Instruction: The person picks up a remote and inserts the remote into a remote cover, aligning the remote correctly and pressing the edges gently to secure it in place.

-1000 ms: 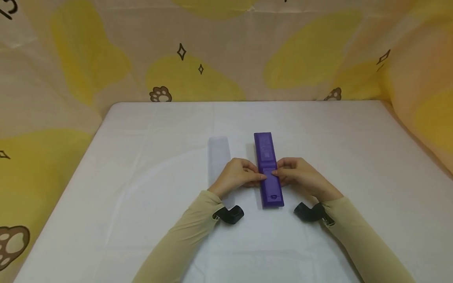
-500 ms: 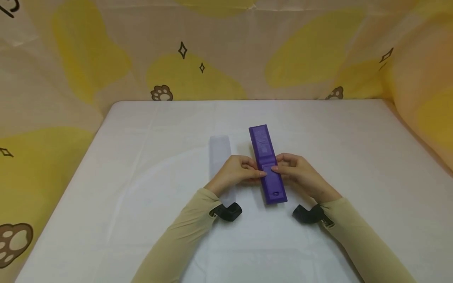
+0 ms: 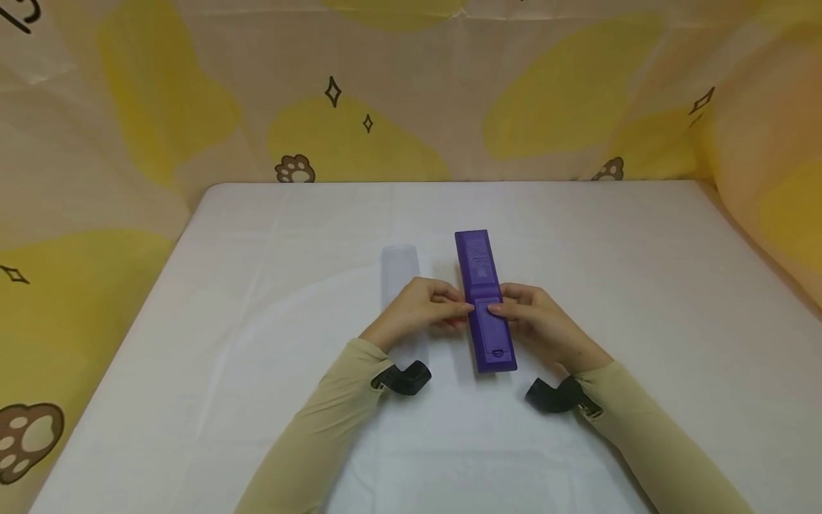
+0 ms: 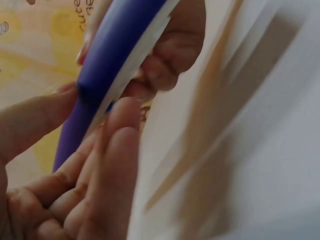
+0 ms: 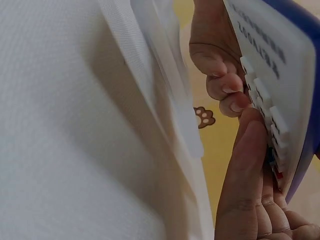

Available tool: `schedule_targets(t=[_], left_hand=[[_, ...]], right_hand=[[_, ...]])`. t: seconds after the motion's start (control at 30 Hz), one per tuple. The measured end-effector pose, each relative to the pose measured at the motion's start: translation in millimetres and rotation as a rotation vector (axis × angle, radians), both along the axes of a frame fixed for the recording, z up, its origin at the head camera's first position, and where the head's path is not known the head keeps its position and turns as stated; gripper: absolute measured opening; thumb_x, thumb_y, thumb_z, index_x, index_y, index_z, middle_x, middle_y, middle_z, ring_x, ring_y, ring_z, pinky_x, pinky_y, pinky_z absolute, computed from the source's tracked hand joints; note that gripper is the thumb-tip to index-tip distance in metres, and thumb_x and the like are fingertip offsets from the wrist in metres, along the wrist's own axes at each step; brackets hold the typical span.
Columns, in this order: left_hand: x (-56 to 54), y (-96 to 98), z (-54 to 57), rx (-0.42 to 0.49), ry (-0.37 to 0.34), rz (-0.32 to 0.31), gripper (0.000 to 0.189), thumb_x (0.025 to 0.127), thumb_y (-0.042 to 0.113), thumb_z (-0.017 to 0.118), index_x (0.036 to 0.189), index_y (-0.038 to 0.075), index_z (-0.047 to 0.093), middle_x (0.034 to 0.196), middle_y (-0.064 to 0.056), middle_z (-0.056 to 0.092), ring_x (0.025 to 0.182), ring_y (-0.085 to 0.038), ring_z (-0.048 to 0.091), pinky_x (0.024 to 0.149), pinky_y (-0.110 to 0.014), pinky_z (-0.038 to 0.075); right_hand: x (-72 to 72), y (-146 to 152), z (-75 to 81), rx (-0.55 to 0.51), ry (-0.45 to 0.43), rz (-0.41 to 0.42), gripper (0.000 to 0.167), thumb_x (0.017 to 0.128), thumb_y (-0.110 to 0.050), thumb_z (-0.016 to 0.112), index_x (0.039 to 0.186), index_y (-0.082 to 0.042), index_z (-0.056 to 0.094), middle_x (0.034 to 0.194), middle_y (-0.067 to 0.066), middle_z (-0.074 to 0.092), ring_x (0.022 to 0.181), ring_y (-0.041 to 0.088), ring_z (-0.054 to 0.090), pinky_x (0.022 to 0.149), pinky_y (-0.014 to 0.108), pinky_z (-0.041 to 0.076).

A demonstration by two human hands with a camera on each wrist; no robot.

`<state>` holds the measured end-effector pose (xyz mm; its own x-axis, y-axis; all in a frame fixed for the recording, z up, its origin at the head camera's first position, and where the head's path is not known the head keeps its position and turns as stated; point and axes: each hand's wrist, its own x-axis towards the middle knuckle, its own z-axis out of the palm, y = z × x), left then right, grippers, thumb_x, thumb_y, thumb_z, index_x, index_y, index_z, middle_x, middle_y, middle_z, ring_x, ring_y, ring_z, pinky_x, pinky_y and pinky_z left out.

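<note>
A purple-backed remote control is held back side up just above the table, its battery cover toward the person. My left hand pinches its left edge, thumb on the rim and fingertips under it. On the right edge, my right hand grips it, thumb lying on the battery cover and fingers beneath. In the right wrist view the white face of the remote points down, showing rows of buttons. A translucent sleeve-like strip lies flat on the table, partly behind the left hand.
A white-covered table spreads around the hands. Behind it and at the sides hangs a yellow-and-cream patterned cloth. Black wrist mounts sit on both sleeves.
The remote's far end swung left and up, then partly back, lowering slightly. My left thumb slid from the battery cover toward the left rim.
</note>
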<state>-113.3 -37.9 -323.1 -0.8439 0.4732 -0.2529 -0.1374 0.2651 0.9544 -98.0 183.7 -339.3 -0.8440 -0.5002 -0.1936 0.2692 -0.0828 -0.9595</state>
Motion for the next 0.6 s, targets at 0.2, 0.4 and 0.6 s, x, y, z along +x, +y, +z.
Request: schedule_targets(t=[0.2,0.4,0.6], left_hand=[[-11.7,-33.0,10.4,-0.092,0.029,0.049,0.023,0.09,0.01,0.064,0.1,-0.01,0.064,0.083,-0.016,0.07,0.068,-0.016,0.067,0.068,-0.03,0.058],[-20.2,-65.5,17.3,-0.166,0.019,0.18,0.026,0.091,0.012,0.063,0.102,-0.012,0.061,0.081,-0.014,0.068,0.068,-0.013,0.066,0.069,-0.03,0.057],[-22.6,-86.1,13.8,-0.318,0.011,0.269,0.027,0.091,0.02,0.063,0.097,-0.006,0.064,0.079,-0.01,0.069,0.067,-0.012,0.066,0.066,-0.024,0.056]], right_hand=[[1.7,0.0,1.9,-0.013,-0.024,-0.021,0.025,0.092,-0.004,0.055,0.115,0.005,0.051,0.093,0.005,0.067,0.08,0.013,0.064,0.073,0.028,0.055],[3.1,2.1,3.8,-0.013,-0.023,-0.029,0.023,0.092,-0.004,0.055,0.113,0.004,0.053,0.092,0.005,0.067,0.079,0.013,0.064,0.072,0.028,0.055],[3.7,3.1,4.4,-0.008,-0.022,-0.007,0.024,0.092,-0.003,0.054,0.114,0.004,0.051,0.093,0.004,0.067,0.08,0.013,0.064,0.072,0.027,0.055]])
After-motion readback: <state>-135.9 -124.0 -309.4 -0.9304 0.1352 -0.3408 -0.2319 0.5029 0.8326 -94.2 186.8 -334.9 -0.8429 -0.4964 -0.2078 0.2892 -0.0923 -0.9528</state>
